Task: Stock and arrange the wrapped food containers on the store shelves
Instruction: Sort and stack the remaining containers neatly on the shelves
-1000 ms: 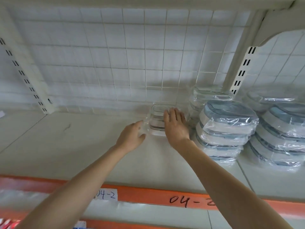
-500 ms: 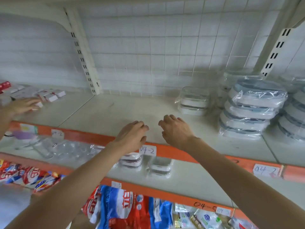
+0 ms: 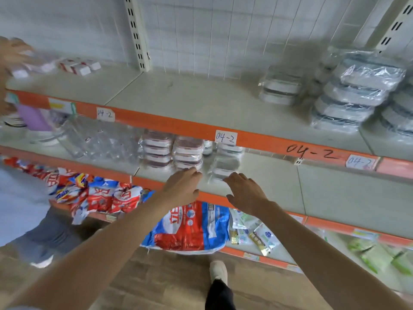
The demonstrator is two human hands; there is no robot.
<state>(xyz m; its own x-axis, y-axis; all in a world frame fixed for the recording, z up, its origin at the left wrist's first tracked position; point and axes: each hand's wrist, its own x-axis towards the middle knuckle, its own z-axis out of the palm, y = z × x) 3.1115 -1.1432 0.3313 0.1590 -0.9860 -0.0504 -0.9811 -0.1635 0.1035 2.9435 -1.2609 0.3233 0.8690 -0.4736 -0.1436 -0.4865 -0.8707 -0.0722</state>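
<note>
both hands reach toward the middle shelf (image 3: 279,175), where a small clear wrapped container (image 3: 223,170) sits near the front edge, just right of two stacks of red-lidded containers (image 3: 174,152). the left hand (image 3: 182,186) hangs with fingers loosely bent and empty, its fingertips at the foot of the nearer red stack and just left of the clear container. the right hand (image 3: 244,193) is spread fairly wide, palm down, also empty, its fingertips just short of the container's front right corner. so the container lies straight ahead and between the two hands, a little farther back on the shelf than either; the right hand looks slightly nearer to it, though blur makes this hard to settle. its long axis seems to run front to back, but the wrap and blur leave that uncertain. more clear containers stand behind it, under the orange lip of the top shelf (image 3: 201,104). up there, one wrapped pack (image 3: 280,89) sits beside a stack of larger grey-lidded ones (image 3: 355,90). judging from this, the next move is a two-sided grasp of the clear container, the hands closing in from left and right.
</note>
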